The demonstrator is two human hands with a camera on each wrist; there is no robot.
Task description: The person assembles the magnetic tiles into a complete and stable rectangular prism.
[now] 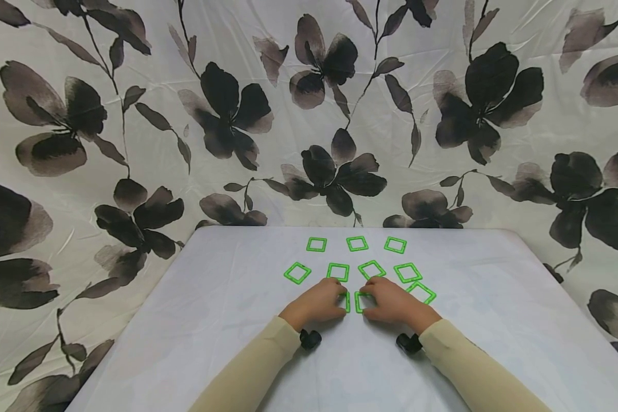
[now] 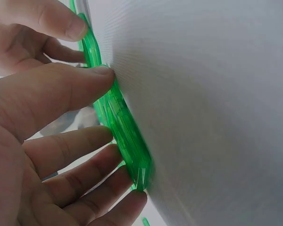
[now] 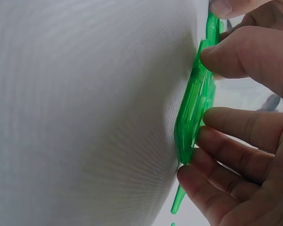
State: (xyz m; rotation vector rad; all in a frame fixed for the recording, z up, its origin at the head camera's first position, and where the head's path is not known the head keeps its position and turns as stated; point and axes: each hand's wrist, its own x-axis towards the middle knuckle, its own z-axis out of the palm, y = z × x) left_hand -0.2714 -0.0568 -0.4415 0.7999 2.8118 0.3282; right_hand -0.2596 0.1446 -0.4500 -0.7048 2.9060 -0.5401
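Observation:
In the head view, my left hand [image 1: 319, 301] and right hand [image 1: 395, 302] are side by side at the front of a group of green square frames. The left hand holds one translucent green plastic square frame [image 2: 129, 136] low at the white tabletop, its thumb on the near edge and fingertips along the far side. My right hand grips a similar green square frame [image 3: 188, 113] between thumb and fingers. A narrow gap separates the two held frames in the head view. Each hand hides much of its frame there.
Behind the hands, several more green square frames lie in two loose rows, among them a back-left frame [image 1: 316, 238] and a tilted frame [image 1: 291, 279]. Another tilted frame [image 1: 426, 289] lies close beside the right hand. A floral cloth [image 1: 268, 200] hangs behind the white table [image 1: 226, 320].

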